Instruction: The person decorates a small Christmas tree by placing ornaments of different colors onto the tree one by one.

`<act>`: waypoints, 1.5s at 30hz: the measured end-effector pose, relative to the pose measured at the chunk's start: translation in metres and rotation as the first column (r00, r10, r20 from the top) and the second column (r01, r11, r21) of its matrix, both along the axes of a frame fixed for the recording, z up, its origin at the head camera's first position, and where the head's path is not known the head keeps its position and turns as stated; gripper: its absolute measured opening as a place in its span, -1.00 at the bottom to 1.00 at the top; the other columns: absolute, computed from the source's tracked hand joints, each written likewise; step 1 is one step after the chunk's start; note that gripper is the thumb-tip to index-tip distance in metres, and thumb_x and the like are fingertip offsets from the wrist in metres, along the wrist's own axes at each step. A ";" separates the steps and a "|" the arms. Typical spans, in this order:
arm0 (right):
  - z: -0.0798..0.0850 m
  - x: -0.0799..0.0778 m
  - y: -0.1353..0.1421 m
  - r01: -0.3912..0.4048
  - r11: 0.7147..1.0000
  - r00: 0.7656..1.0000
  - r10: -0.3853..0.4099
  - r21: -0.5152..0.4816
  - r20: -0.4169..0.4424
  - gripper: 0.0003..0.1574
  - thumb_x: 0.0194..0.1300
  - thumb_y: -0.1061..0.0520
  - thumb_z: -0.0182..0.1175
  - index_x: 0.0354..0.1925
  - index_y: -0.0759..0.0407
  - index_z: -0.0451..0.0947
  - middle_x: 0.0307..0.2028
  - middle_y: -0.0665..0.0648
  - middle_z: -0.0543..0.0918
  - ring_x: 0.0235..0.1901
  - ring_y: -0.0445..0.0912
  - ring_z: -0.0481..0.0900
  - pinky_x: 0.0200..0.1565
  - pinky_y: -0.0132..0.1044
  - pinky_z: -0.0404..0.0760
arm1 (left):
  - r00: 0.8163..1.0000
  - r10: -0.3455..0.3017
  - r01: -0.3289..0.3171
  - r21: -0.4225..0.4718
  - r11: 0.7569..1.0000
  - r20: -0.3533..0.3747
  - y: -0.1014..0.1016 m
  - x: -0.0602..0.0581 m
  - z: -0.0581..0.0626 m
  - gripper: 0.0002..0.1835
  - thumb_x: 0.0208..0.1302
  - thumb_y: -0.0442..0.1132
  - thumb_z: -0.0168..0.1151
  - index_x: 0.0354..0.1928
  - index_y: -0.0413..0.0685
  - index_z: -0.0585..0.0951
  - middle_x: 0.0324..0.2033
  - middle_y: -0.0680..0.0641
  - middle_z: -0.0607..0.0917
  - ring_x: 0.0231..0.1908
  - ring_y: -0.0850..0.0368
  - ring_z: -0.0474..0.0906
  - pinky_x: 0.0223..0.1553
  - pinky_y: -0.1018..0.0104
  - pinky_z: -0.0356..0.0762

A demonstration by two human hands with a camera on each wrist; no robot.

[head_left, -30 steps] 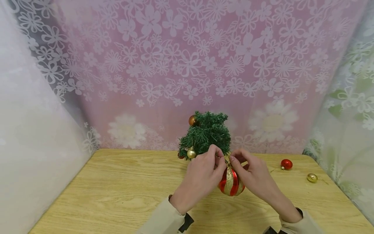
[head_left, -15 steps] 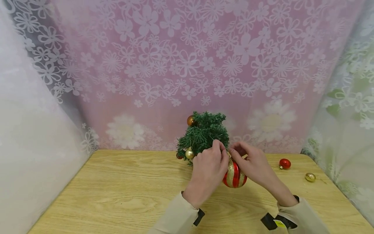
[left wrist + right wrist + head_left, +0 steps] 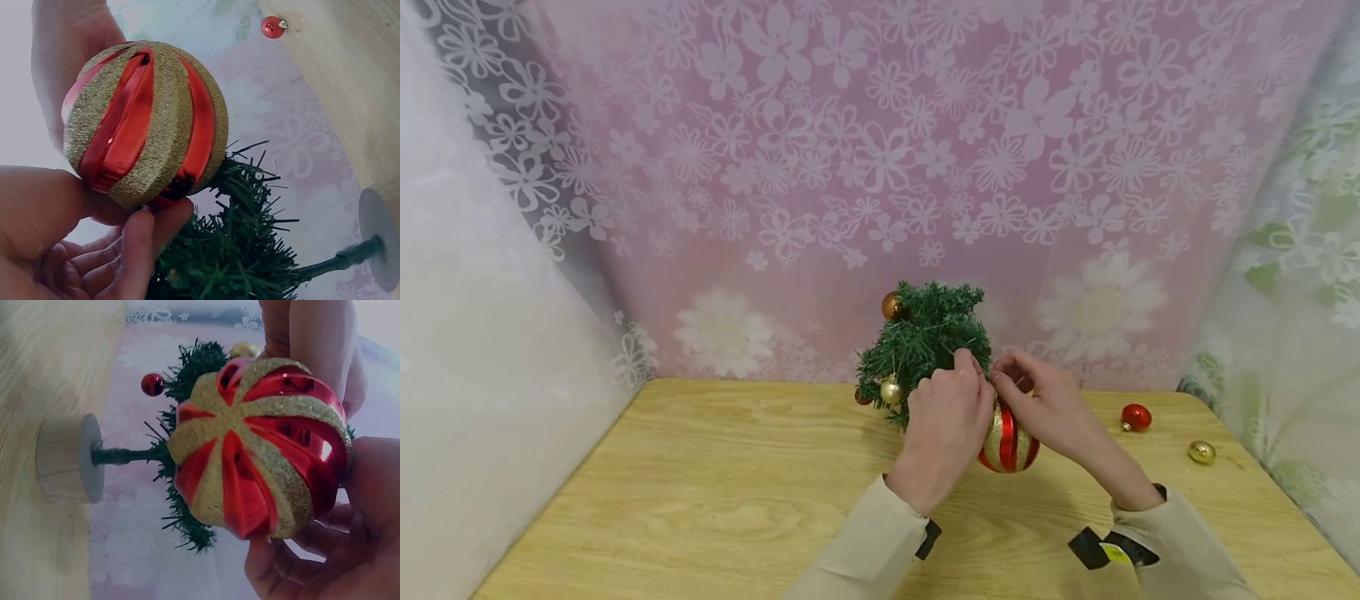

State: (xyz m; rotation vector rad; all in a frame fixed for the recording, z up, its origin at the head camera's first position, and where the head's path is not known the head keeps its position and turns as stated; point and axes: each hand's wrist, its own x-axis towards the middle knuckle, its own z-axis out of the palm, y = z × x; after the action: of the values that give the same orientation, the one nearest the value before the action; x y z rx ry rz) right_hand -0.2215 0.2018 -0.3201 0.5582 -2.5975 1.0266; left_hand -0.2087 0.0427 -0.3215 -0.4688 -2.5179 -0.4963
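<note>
A large red and gold striped Christmas ball hangs below my fingers at the right front of a small green Christmas tree. My left hand pinches at the ball's top, close against the branches. From the other side, my right hand also pinches at the top of the ball. The ball's hanging loop is hidden by the fingers. In the left wrist view the ball sits right beside the branch tips.
An orange ball and a small gold ball hang on the tree's left side. The tree has a round wooden base. A red ball and a gold ball lie on the table at right.
Both hands have moved slightly forward and up toward the tree, the left one also to the right. The striped ball has risen and shifted a little right with them.
</note>
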 end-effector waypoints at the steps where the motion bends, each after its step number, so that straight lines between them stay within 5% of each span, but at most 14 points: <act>1: 0.000 -0.002 0.001 -0.007 1.000 1.000 0.007 0.003 0.006 -0.83 0.56 0.12 0.08 -0.15 0.11 0.60 -0.34 0.06 0.67 -0.42 -0.16 0.57 -0.45 -0.32 0.53 | 1.000 0.008 -0.008 -0.013 1.000 0.000 0.000 0.000 0.000 -0.78 0.55 -0.12 0.07 -0.29 -0.05 0.48 -0.80 0.09 0.38 -0.87 0.25 0.21 -0.85 0.52 0.02; 9: -0.005 -0.006 0.006 -0.055 0.998 0.991 0.054 0.010 0.119 -0.83 0.55 0.10 0.08 -0.17 0.09 0.59 -0.40 0.03 0.61 -0.48 -0.19 0.47 -0.45 -0.31 0.47 | 0.999 0.042 -0.041 -0.111 0.993 0.011 0.002 0.000 -0.005 -0.75 0.56 -0.09 0.08 -0.31 -0.04 0.45 -0.80 0.06 0.40 -0.86 0.21 0.27 -0.83 0.49 0.07; 17: -0.006 -0.001 0.010 -0.102 0.995 0.990 0.104 -0.021 0.096 -0.86 0.53 0.14 0.13 -0.14 0.09 0.64 -0.27 0.06 0.68 -0.40 -0.22 0.58 -0.40 -0.31 0.55 | 0.999 -0.044 0.044 -0.009 0.999 0.014 -0.006 0.002 -0.006 -0.83 0.52 -0.11 0.15 -0.25 -0.01 0.49 -0.75 0.09 0.46 -0.84 0.27 0.27 -0.82 0.53 0.07; 22: -0.007 0.000 0.011 -0.082 0.997 0.992 0.082 -0.004 0.092 -0.87 0.52 0.14 0.14 -0.14 0.07 0.65 -0.24 0.04 0.73 -0.33 -0.19 0.65 -0.31 -0.31 0.61 | 0.997 -0.076 0.076 0.035 0.996 -0.003 -0.008 0.003 -0.006 -0.88 0.52 -0.11 0.15 -0.11 0.02 0.52 -0.74 0.12 0.47 -0.86 0.32 0.16 -0.83 0.56 0.00; 28: -0.008 0.005 0.014 -0.070 0.997 0.993 0.071 -0.021 0.099 -0.84 0.54 0.10 0.14 -0.09 0.07 0.65 -0.18 0.06 0.74 -0.25 -0.14 0.67 -0.26 -0.28 0.62 | 0.991 -0.056 0.057 0.002 0.998 -0.125 -0.007 0.002 -0.007 -0.84 0.52 -0.07 0.18 0.02 0.16 0.63 -0.71 0.14 0.56 -0.85 0.32 0.13 -0.81 0.54 -0.08; 45: -0.024 0.022 0.066 0.102 0.994 0.987 -0.104 0.024 0.121 -0.73 0.57 -0.02 0.10 0.00 0.08 0.62 -0.12 0.12 0.72 -0.27 -0.32 0.63 -0.36 -0.32 0.65 | 0.979 -0.007 -0.011 -0.092 0.996 -0.203 -0.006 -0.001 -0.013 -0.86 0.51 -0.01 0.19 -0.14 0.23 0.71 -0.70 0.18 0.57 -0.86 0.31 0.10 -0.79 0.51 -0.17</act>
State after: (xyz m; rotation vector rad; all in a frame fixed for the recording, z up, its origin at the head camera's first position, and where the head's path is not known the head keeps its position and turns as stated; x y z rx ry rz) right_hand -0.1995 0.2679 -0.3436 0.3711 -2.7118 1.0351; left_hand -0.2100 0.0365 -0.3348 -0.5242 -2.3512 -0.3144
